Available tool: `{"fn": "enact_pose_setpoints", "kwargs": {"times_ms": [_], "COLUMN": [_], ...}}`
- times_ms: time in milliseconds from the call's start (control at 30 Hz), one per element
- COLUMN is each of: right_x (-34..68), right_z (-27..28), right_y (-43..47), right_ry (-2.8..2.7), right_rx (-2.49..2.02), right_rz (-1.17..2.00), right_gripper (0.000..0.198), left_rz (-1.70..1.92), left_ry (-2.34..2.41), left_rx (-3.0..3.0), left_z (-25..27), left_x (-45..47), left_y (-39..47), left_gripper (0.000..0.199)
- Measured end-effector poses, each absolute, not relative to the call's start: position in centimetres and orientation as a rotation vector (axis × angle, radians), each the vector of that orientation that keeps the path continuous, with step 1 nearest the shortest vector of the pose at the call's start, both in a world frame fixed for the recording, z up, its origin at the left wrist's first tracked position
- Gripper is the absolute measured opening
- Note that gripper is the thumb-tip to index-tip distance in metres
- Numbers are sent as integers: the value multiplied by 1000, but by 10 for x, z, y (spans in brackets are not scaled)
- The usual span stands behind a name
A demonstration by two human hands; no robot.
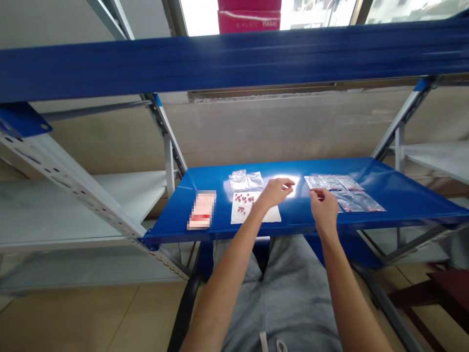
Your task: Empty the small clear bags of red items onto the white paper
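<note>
My left hand point(277, 191) hovers above the blue tabletop, palm down, its fingers loosely stretched to the right and nothing visible in them. Beside its wrist lies a white sheet point(238, 215) with several small red pieces point(244, 198) scattered over it; my forearm hides part of the sheet. My right hand point(324, 205) is at the left end of the front row of clear plastic bags point(361, 200), fingers curled in toward the thumb. Whatever is in that pinch is too small to make out. Red bits show inside several of these bags, laid flat in two rows.
Behind the white sheet lie clear plastic bags point(240, 181) that look flat. A blurred pink-and-red item point(202, 210) sits at the left of the blue tabletop point(172, 210). A blue shelf beam point(234, 63) crosses overhead, and metal uprights point(82, 186) stand at the sides.
</note>
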State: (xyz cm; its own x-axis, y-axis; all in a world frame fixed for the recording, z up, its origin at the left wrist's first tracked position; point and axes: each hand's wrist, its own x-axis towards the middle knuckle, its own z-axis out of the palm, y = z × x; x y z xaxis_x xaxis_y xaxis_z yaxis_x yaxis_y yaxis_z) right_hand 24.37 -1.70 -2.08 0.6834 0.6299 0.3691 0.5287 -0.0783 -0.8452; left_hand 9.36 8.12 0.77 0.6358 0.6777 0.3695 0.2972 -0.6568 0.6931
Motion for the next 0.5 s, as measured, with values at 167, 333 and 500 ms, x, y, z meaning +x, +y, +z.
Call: {"fn": "enact_pose_setpoints", "kwargs": {"times_ms": [167, 333, 500], "right_x": [294, 317, 320], "right_z": [-31, -42, -50], "right_y": [-60, -75, -66], "right_ry": [-776, -754, -840], "right_rx": [-1921, -2028, -2017], "right_rz": [-109, 33, 321], "right_gripper": [34, 29, 29], "left_rz": [765, 739, 838], "left_ry": [566, 869, 848], "left_rx": [2501, 2622, 2548], "left_z": [-26, -45, -52], "left_x": [177, 197, 180], "left_y": [29, -4, -9], "left_gripper": [24, 27, 24]}}
